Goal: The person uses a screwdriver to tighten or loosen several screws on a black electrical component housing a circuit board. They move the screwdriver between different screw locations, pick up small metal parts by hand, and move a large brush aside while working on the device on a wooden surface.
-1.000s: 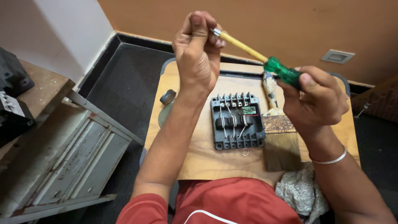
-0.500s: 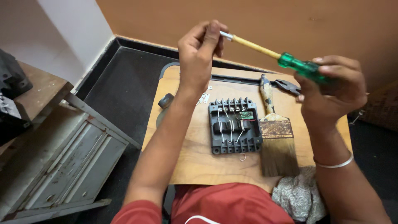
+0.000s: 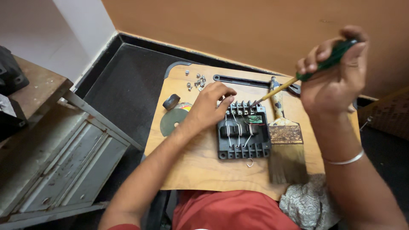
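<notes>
Resting on the far left corner of the black terminal block (image 3: pixel 243 135), the left hand (image 3: pixel 208 106) curls its fingers loosely, and whether it pinches anything cannot be told. The right hand (image 3: pixel 334 83) has a closed grip around the green handle of a screwdriver (image 3: pixel 298 79), whose tip meets the block's far row of screws. The block lies mid-worktop (image 3: pixel 200 170), just left of a paintbrush (image 3: pixel 285 140), with loose screws (image 3: pixel 197 80) and a grey disc (image 3: pixel 172 121) further left.

Screwdriver (image 3: pixel 298 79) handle largely hidden inside right hand (image 3: pixel 334 81); tip indistinct.
</notes>
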